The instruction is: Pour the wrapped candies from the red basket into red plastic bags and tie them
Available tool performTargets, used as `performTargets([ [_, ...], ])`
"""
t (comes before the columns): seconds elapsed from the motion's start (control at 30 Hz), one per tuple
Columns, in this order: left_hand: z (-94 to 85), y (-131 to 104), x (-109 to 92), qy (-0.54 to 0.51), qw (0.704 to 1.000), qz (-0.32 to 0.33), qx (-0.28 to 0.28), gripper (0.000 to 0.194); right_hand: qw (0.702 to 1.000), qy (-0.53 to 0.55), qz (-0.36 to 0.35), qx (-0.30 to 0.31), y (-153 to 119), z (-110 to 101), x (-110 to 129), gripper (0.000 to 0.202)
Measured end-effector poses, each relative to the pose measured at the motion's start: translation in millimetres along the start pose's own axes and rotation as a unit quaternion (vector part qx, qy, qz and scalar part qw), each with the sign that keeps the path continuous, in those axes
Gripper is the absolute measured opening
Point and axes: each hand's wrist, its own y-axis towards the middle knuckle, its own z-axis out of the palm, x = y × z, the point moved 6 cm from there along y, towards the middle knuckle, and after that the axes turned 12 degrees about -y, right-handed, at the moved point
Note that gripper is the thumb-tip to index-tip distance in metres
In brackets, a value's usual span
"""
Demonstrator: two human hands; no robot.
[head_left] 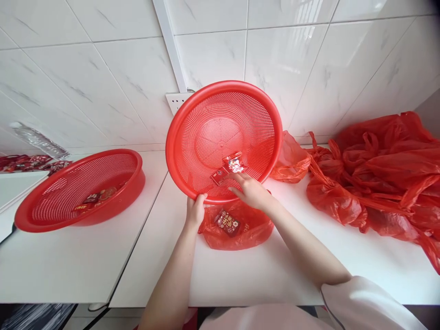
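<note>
A round red mesh basket (pixel 220 137) is tilted toward me above the table, with two small red packets (pixel 234 163) low inside it. My left hand (pixel 196 211) grips the basket's lower left rim. My right hand (pixel 249 189) reaches over the lower right rim, fingers apart, its fingertips beside the packets. Beneath the rim lies an open red plastic bag (pixel 254 229) holding a dark red packet with gold print (pixel 227 223). Part of the bag is hidden by the basket.
Another red basket (pixel 135 183) with several packets stands at the left. Several filled red bags (pixel 374 183) are heaped at the right. A wall socket (pixel 176 101) is behind the tilted basket. More packets (pixel 29 162) lie at the far left, near a clear plastic container (pixel 41 140).
</note>
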Motion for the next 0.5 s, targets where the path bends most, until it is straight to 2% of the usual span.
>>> performTargets([
  [0.1, 9.7, -6.5, 2.0, -0.010, 0.999, -0.003, 0.040, 0.015, 0.999, -0.031, -0.026, 0.007, 1.6, 15.7, 5.3, 0.059],
  [0.2, 13.9, -11.0, 0.0, 0.005, 0.999, 0.031, 0.042, 0.008, 0.997, -0.034, -0.040, 0.058, -1.2, 25.8, 8.8, 0.075],
  [0.27, 14.7, -12.0, -1.7, 0.015, 0.998, 0.049, 0.040, 0.007, 0.994, -0.025, -0.056, 0.086, -4.1, 26.2, 12.1, 0.077],
  [0.33, 14.1, -11.1, -1.4, 0.012, 0.998, 0.044, 0.037, 0.006, 0.992, 0.008, -0.071, 0.101, -5.6, 24.2, 15.7, 0.071],
  [0.4, 10.4, -8.7, 0.5, 0.002, 1.000, 0.024, 0.019, 0.004, 0.989, 0.079, -0.075, 0.101, -4.5, 22.0, 17.6, 0.052],
  [0.47, 5.6, -5.6, 1.9, -0.007, 1.000, 0.009, -0.006, 0.008, 0.980, 0.175, -0.043, 0.087, -1.1, 20.6, 13.9, 0.030],
  [0.5, 3.5, -3.8, 2.0, -0.010, 1.000, 0.008, -0.015, 0.012, 0.971, 0.224, -0.013, 0.077, 0.9, 20.3, 9.7, 0.025],
])
